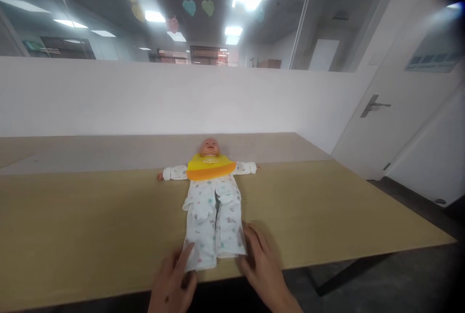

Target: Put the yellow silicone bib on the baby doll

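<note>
From the head view, a baby doll (212, 192) in a yellow bib (210, 167) lies face-up across the bench (90, 216). Your left hand (172, 279) and right hand (263, 267) rest open, fingers spread, touching the trouser cuffs.

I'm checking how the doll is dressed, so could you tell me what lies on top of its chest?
An orange and yellow bib lies over the baby doll's chest, below its chin. The printed white suit underneath is covered there; its fastening cannot be seen.
</note>
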### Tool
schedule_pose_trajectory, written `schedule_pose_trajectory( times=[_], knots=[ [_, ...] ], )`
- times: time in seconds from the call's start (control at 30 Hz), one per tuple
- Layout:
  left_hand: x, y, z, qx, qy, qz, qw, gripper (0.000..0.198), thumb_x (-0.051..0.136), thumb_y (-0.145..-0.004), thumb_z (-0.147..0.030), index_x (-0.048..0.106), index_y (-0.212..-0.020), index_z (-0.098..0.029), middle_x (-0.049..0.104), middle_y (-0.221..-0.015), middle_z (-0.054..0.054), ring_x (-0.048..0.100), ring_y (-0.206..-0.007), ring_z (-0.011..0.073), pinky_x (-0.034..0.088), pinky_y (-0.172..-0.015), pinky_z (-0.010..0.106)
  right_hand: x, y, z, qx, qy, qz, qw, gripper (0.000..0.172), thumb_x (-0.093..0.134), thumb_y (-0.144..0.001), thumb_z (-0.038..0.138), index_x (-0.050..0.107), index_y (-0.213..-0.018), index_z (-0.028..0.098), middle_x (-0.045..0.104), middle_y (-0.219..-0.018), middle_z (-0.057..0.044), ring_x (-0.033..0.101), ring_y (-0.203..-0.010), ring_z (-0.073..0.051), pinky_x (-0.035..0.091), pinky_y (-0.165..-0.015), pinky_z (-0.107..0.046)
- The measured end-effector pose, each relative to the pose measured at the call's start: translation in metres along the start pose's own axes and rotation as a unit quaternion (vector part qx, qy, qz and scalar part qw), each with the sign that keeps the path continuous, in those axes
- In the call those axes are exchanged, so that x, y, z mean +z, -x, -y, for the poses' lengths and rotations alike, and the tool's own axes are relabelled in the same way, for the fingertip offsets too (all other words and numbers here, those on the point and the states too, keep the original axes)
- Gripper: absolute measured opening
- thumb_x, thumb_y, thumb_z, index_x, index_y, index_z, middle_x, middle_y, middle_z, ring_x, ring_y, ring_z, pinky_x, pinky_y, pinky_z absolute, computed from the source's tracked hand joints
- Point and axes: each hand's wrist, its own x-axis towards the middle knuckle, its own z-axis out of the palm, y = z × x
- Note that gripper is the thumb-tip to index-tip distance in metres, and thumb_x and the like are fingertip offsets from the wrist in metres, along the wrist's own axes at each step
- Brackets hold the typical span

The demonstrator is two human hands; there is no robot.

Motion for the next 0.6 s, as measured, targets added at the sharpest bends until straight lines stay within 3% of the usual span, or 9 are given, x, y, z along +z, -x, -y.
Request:
schedule_pose_trajectory(
  times=[0.1,0.17,0.23,0.33,0.43,0.6],
  knots=[
    [0.011,-0.012,-0.003,-0.069,-0.03,0.057,0.996,0.057,0.043,-0.074,-0.011,0.06,-0.129,-0.018,0.067,-0.109,0.012,0.066,-0.092,0.0274,0.057,-0.076,0.04,0.016,-0.009,0.001,0.015,0.015,-0.041,0.999,0.036,0.053,-0.069,0.009,0.063,-0.102,0.02,0.053,-0.123,0.0,0.052,-0.11,-0.016,0.044,-0.09,-0.027],
    [0.018,-0.019,-0.002,-0.123,-0.008,0.102,0.987,0.063,0.041,-0.071,-0.008,0.059,-0.13,-0.016,0.067,-0.115,0.012,0.066,-0.096,0.0282,0.056,-0.079,0.042,0.02,-0.016,-0.002,0.034,0.001,-0.043,0.999,0.025,0.05,-0.067,0.004,0.063,-0.086,0.016,0.057,-0.111,0.0,0.053,-0.099,-0.015,0.041,-0.083,-0.025],
    [0.023,-0.017,0.0,-0.156,0.039,0.11,0.981,0.06,0.04,-0.074,-0.011,0.057,-0.131,-0.016,0.068,-0.114,0.011,0.067,-0.097,0.0265,0.056,-0.082,0.041,0.019,-0.018,-0.011,0.065,-0.02,-0.035,0.997,0.017,0.05,-0.07,0.004,0.061,-0.079,0.014,0.059,-0.102,-0.001,0.052,-0.091,-0.013,0.037,-0.079,-0.023],
    [0.026,-0.005,0.005,-0.144,0.1,0.086,0.981,0.055,0.044,-0.079,-0.017,0.055,-0.132,-0.019,0.069,-0.113,0.009,0.067,-0.098,0.0241,0.056,-0.084,0.039,0.011,-0.012,-0.029,0.098,-0.049,-0.045,0.993,0.008,0.053,-0.076,0.009,0.06,-0.076,0.012,0.059,-0.097,-0.001,0.05,-0.088,-0.011,0.036,-0.079,-0.021],
    [0.024,0.003,0.008,-0.129,0.125,0.062,0.982,0.051,0.047,-0.08,-0.022,0.056,-0.131,-0.019,0.07,-0.107,0.009,0.068,-0.092,0.0232,0.057,-0.081,0.038,0.004,-0.003,-0.035,0.069,-0.055,-0.075,0.993,0.008,0.053,-0.082,0.014,0.06,-0.079,0.012,0.059,-0.098,-0.001,0.051,-0.091,-0.009,0.036,-0.08,-0.019],
    [0.018,0.01,-0.001,-0.138,0.112,-0.014,0.984,0.039,0.049,-0.083,-0.027,0.059,-0.12,-0.022,0.07,-0.107,0.008,0.068,-0.092,0.0233,0.058,-0.081,0.038,0.004,0.008,-0.008,-0.015,0.019,-0.131,0.991,0.016,0.046,-0.085,0.012,0.061,-0.088,0.015,0.059,-0.102,0.0,0.048,-0.093,-0.009,0.033,-0.081,-0.019]
  ],
)
